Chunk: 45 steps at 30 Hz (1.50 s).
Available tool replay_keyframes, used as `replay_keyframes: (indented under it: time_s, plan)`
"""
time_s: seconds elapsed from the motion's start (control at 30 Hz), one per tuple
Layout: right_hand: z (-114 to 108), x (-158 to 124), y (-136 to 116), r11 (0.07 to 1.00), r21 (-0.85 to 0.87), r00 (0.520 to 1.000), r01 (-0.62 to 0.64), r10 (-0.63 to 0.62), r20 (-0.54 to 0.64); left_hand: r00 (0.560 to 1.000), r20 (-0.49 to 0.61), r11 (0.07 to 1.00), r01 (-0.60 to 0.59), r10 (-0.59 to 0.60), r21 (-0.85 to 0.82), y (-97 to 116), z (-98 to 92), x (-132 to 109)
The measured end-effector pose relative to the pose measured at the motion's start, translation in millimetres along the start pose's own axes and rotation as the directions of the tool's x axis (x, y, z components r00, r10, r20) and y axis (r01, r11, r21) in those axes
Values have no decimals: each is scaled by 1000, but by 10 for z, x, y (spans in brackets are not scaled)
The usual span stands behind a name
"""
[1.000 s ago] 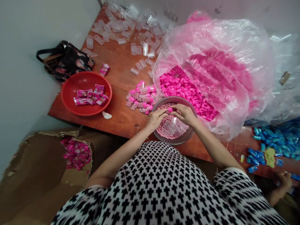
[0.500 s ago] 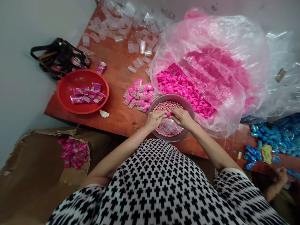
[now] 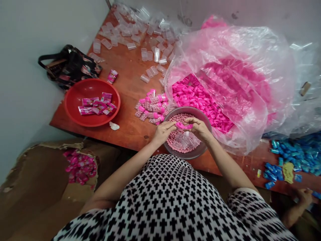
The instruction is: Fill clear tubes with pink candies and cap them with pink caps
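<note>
Above a metal bowl [image 3: 190, 155] of small pink balls [image 3: 175, 142], my two hands hold a pink plastic cap [image 3: 184, 126] between them. My left hand [image 3: 163, 133] pinches its left end with thumb and fingers. On the other side, the fingers of my right hand [image 3: 199, 129] are closed on its right end. Several clear plastic containers [image 3: 187, 140] lie on the balls in the bowl, below the cap. Just left of the bowl is a pile of filled bottles with pink caps [image 3: 152, 106].
Behind the bowl, a big clear bag [image 3: 278, 67] holds loose pink caps [image 3: 198, 95]. Empty clear containers [image 3: 131, 46] are scattered at the back. To the left stand a red bowl [image 3: 71, 112] with pink packets and a dark handbag [image 3: 75, 63]. At right are blue pieces [image 3: 301, 150] and another person's hand [image 3: 303, 197].
The pink piece between my fingers now shows as a longer, opened-out cap, with my hands slightly farther apart. The whole view has shifted a little.
</note>
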State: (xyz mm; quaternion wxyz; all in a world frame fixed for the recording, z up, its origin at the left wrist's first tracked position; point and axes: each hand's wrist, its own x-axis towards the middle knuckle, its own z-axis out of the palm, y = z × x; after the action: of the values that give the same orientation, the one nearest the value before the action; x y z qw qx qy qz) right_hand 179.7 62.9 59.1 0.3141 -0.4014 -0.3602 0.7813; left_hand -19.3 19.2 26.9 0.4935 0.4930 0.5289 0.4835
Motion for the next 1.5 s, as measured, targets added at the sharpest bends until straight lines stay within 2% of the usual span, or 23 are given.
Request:
replay_keyframes:
  time_s: [0.1, 0.2, 0.3, 0.4, 0.5, 0.57, 0.63, 0.7, 0.77, 0.8, 0.83, 0.87, 0.9, 0.97, 1.0, 1.03, 1.13, 1.2, 1.27, 1.33, 1.37, 1.43, 1.5]
  plan:
    - [92, 52, -16, 983, 13, 975, -182, 178, 132, 995, 32, 993, -100, 98, 63, -13, 7, -3]
    - [210, 73, 33, 946, 80, 942, -313, 298, 156, 992, 18, 990, -127, 126, 65, -5, 30, -16]
    - [349, 85, 147, 928, 215, 952, -303, 289, 96, 987, 45, 984, -157, 153, 82, 23, 9, -47]
    - [498, 78, 338, 919, 306, 963, -248, 268, -23, 989, 56, 979, -147, 140, 138, 12, -40, -142]
    - [645, 23, 573, 896, 377, 946, -234, 299, -126, 995, 56, 978, -87, 78, 192, -61, -82, -313]
    - [716, -26, 690, 874, 401, 931, -276, 348, -116, 997, 76, 978, -24, 8, 209, -114, -110, -419]
    - [726, -59, 725, 866, 357, 921, -350, 388, -40, 994, 88, 977, 48, -67, 207, -139, -151, -451]
    - [633, -56, 663, 903, 228, 929, -364, 371, 14, 994, 47, 980, 90, -100, 179, -128, -217, -367]
    - [419, -13, 531, 965, -18, 965, -263, 262, -16, 995, -61, 987, 85, -77, 139, -94, -313, -169]
    - [276, 19, 455, 964, -198, 984, -180, 173, -51, 989, -141, 989, 72, -53, 131, -76, -370, -47]
    - [121, 53, 382, 901, -424, 995, -95, 69, -76, 978, -207, 990, 52, -24, 130, -60, -428, 75]
    - [-34, 88, 318, 757, -653, 997, -36, -15, -73, 969, -247, 991, 21, 13, 134, -49, -483, 181]
    - [-177, 121, 270, 550, -835, 998, -11, -44, -43, 964, -260, 988, -10, 50, 152, -43, -529, 261]
    - [-381, 173, 229, 148, -989, 1000, 30, -10, 29, 962, -256, 978, -41, 94, 206, -47, -570, 309]
    - [-430, 190, 235, 7, -997, 997, 73, 32, 73, 966, -237, 971, -43, 100, 235, -55, -559, 273]
    - [-442, 199, 257, -78, -988, 989, 131, 76, 125, 973, -212, 964, -38, 96, 262, -67, -526, 205]
    - [-312, 178, 373, -162, -935, 943, 314, 163, 289, 992, -112, 947, -21, 60, 319, -112, -339, -101]
    - [-183, 141, 459, -230, -903, 927, 363, 192, 323, 998, -51, 937, -14, 34, 349, -142, -200, -287]
    - [-106, 104, 524, -305, -883, 929, 357, 214, 302, 1000, -5, 927, -3, 5, 376, -165, -90, -400]
    - [-108, 74, 550, -304, -893, 937, 331, 221, 272, 999, 33, 917, 10, -26, 399, -179, -11, -437]
    - [-133, 61, 545, -260, -913, 941, 313, 211, 263, 998, 50, 914, 20, -44, 406, -182, 22, -434]
    - [-202, 30, 501, -89, -958, 953, 274, 159, 258, 992, 85, 917, 50, -91, 396, -181, 87, -408]
    - [-253, -12, 432, 143, -957, 961, 254, 75, 267, 980, 129, 942, 105, -152, 318, -175, 159, -380]
